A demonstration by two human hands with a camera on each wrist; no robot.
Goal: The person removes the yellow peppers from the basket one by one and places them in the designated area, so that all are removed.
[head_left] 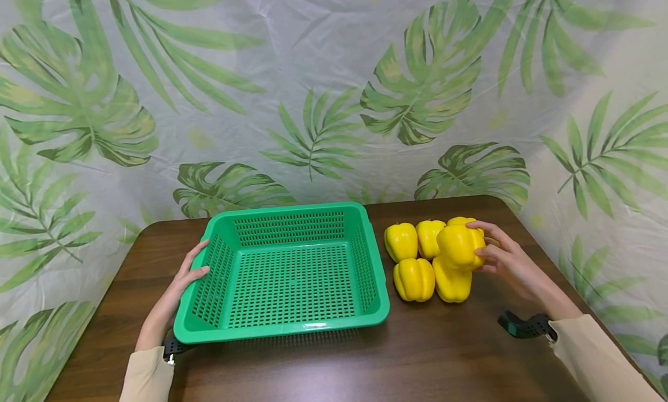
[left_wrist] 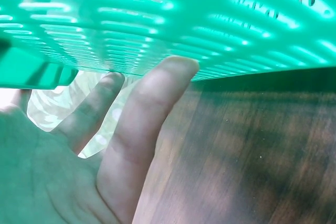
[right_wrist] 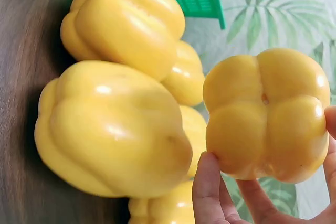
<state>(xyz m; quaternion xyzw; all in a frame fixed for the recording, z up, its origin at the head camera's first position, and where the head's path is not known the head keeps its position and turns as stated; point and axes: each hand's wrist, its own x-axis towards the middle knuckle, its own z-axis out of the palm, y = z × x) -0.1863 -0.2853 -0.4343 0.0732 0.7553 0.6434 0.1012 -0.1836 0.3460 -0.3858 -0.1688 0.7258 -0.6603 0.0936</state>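
A green perforated plastic basket point(head_left: 292, 283) stands on the table's left and middle, nothing inside it. At its left side, my left hand point(head_left: 180, 277) grips the rim; the left wrist view shows fingers point(left_wrist: 149, 124) against the slotted plastic. My right hand point(head_left: 508, 260) holds a yellow bell pepper point(head_left: 459, 244) between thumb and fingertips, above the other peppers. Its lobed bottom end faces the right wrist camera point(right_wrist: 265, 114). Several more yellow bell peppers point(head_left: 414, 280) lie grouped right of the basket, and the held one partly hides those behind it.
A dark brown wooden table point(head_left: 334, 370) bears everything. Behind and at the sides hangs a pale leaf-print cloth point(head_left: 323, 71). The basket's right rim point(head_left: 373, 263) stands close to the nearest peppers. A black strap point(head_left: 524, 325) sits on the right wrist.
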